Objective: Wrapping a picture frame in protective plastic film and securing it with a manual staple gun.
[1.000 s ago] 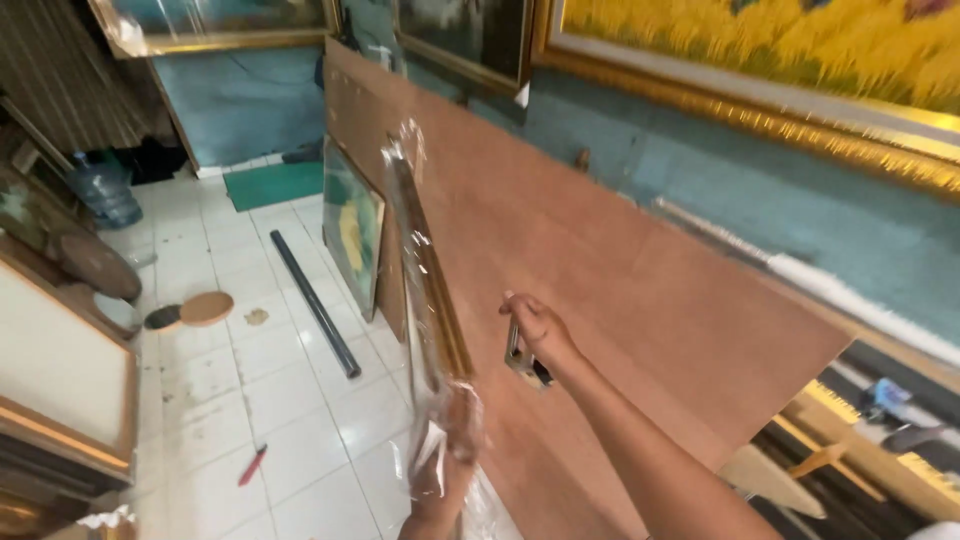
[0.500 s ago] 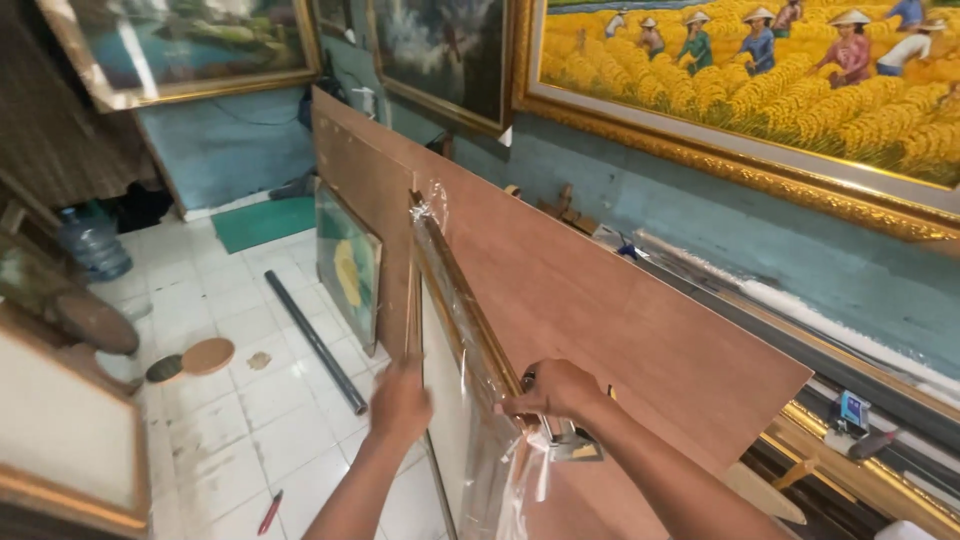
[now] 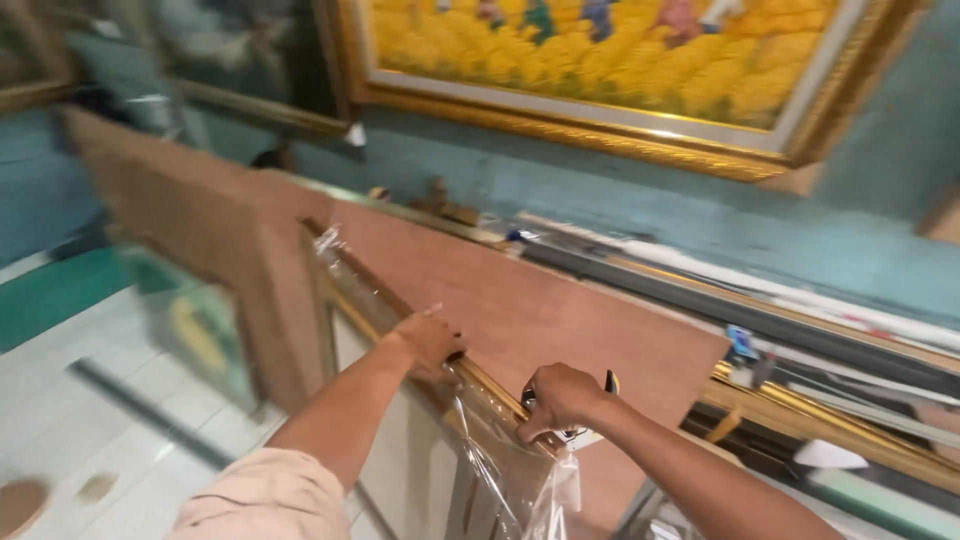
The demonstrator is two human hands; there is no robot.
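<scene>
Both hands grip the top edge of a gold-trimmed picture frame (image 3: 400, 310) that stands on edge and leans toward a big brown plywood sheet (image 3: 560, 310). The left hand (image 3: 430, 343) is clenched over the rail, fingers curled onto the far side; the right hand (image 3: 560, 398) is closed around the same rail further along, and also pinches a small dark tool (its kind is too blurred to tell). Clear plastic wrap (image 3: 500, 470) clings to the frame and hangs in crumpled folds just below the right hand.

Room to the left is open: white floor tiles (image 3: 60, 440) run off there, with a long dark bar (image 3: 150, 415) lying on them. To the right it is crowded, with gold mouldings (image 3: 800, 425) and long strips stacked against the blue-green wall (image 3: 600, 190). Above hangs a large yellow painting in a gold frame (image 3: 620, 60). A smaller picture (image 3: 195, 330) leans against the plywood's foot.
</scene>
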